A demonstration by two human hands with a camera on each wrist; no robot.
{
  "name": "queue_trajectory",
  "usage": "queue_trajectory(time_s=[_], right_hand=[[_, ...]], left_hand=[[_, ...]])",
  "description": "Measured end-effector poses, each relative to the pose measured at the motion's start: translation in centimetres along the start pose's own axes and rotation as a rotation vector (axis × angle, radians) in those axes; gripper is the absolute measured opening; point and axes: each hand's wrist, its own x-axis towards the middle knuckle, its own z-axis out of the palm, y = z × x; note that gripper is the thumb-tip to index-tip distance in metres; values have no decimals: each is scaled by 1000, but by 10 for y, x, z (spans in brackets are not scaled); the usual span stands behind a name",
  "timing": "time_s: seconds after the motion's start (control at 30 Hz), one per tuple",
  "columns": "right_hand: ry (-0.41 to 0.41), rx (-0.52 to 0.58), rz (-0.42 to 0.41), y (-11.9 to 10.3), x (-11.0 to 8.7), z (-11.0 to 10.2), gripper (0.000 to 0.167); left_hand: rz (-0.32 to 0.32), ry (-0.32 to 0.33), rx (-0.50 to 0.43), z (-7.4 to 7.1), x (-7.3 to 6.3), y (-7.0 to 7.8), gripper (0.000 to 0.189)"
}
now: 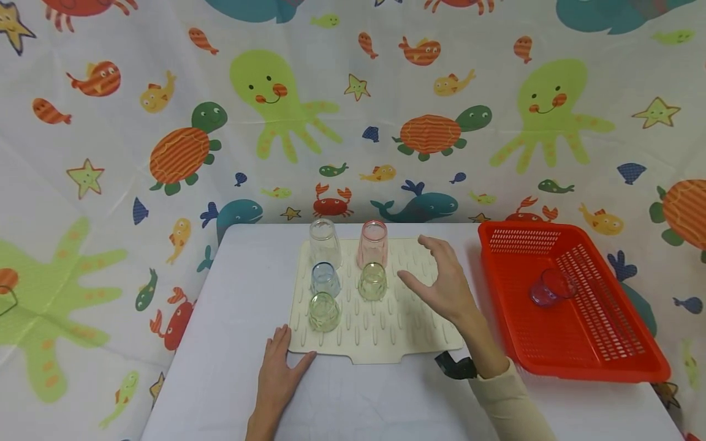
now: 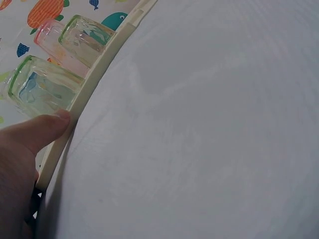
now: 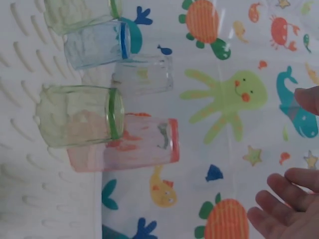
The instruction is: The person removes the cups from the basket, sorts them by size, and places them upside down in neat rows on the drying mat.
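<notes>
My left hand [image 1: 276, 367] rests at the near left corner of a cream drying mat [image 1: 391, 334], the thumb [image 2: 50, 127] against its front edge. Raised over the mat's right half, my right hand [image 1: 444, 285] holds nothing, its thumb and fingers spread apart. Left of it stand a short green-rimmed glass [image 1: 372, 285] and a tall pink glass [image 1: 373, 248] behind that. On the mat's left side are a tall clear glass [image 1: 325, 245], a short blue glass [image 1: 325, 282] and another green-rimmed glass [image 1: 324, 315], one in front of the other.
A red plastic basket [image 1: 590, 367] sits at the table's right side, with a purple glass [image 1: 546, 291] tipped over inside it. White cloth [image 1: 220, 331] covers the table. Behind the table hangs a curtain [image 1: 353, 153] printed with sea animals.
</notes>
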Motion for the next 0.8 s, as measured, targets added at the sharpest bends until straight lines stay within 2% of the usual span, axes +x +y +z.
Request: queue_trajectory(time_s=[0.23, 0.47, 0.8], right_hand=[[33, -32, 50, 9, 2, -21, 78], [103, -45, 85, 25, 3, -44, 72], [177, -20, 282, 49, -5, -76, 77]], left_hand=[[-6, -11, 4, -1, 0, 0, 92], [-1, 0, 11, -2, 0, 1, 91], [-5, -14, 12, -3, 1, 4, 91]])
